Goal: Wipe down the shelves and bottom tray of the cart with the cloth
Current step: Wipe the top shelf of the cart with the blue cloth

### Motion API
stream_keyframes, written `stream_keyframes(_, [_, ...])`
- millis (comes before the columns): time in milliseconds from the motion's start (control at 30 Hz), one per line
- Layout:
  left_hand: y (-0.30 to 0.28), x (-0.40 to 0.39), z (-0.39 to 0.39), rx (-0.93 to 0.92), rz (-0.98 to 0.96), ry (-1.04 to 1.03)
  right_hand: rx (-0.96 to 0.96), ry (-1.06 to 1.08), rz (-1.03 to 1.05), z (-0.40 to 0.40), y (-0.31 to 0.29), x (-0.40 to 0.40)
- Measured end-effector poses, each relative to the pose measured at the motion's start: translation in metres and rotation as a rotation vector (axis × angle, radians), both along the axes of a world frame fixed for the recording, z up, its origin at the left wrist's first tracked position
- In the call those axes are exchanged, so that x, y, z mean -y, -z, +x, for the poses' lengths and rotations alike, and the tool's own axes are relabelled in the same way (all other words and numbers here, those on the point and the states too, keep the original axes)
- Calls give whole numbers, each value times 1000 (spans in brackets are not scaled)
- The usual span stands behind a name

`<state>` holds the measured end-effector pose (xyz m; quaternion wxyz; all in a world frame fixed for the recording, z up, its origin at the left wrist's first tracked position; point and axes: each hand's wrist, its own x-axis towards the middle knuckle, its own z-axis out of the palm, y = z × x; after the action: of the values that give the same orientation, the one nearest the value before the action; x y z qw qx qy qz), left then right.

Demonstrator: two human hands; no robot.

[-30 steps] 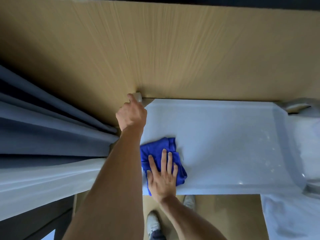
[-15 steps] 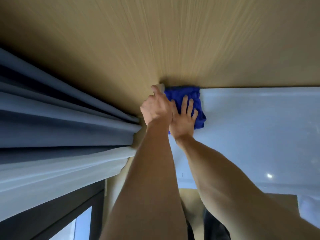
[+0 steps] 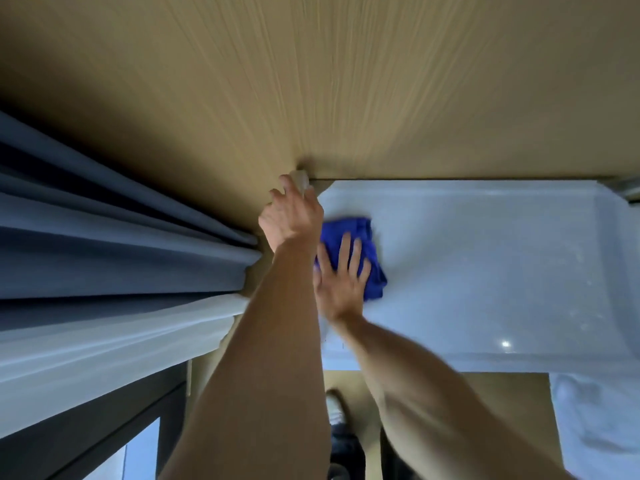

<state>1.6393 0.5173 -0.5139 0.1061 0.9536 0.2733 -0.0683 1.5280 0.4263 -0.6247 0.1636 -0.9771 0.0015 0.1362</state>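
Observation:
I look down on the cart's white top tray [image 3: 485,265], which has a raised rim. A crumpled blue cloth [image 3: 369,237] lies on its left part, a little in from the far left corner. My right hand [image 3: 341,282] presses flat on the cloth with straight, spread fingers. My left hand [image 3: 291,220] grips the pale corner post [image 3: 300,176] at the tray's far left corner. The lower shelves are hidden under the top tray.
Grey and white curtains [image 3: 104,254] hang close along the cart's left side. Wood-grain floor [image 3: 346,81] stretches beyond the cart. A shoe [image 3: 335,407] shows below the tray's near edge. A white surface [image 3: 595,427] sits at the lower right.
My right hand slid the cloth from the near edge up to the far left corner, then back toward me to the left middle. My left hand stayed on the corner post.

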Motion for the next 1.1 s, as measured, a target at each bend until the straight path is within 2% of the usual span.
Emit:
stream_keyframes(100, [4, -2, 1, 3, -15, -2, -44, 43, -30, 95, 2, -22])
stream_keyframes(167, [5, -2, 2, -1, -15, -6, -20, 60, -101, 108, 6, -30])
stream_keyframes(300, [3, -1, 1, -7, -50, 15, 71, -92, -51, 22, 1, -15])
stream_keyframes(433, [2, 1, -4, 5, -4, 33, 46, -299, -50, -102, -13, 31])
stream_keyframes(567, [2, -1, -3, 11, 17, 26, 27, -422, -72, -123, -10, 46])
stream_keyframes(733, [7, -1, -2, -3, 49, 32, 47, -386, -37, -86, 0, 38])
stream_keyframes(900, [13, -2, 0, 1, 75, 24, 80, -79, -28, 7, 6, 6])
stream_keyframes(1000, [13, -3, 0, -2, 79, 18, 66, -2, -45, -3, 9, 0])
stream_keyframes(1100, [13, 0, -1, 12, 86, 29, 143, 40, -87, -46, 13, 29])
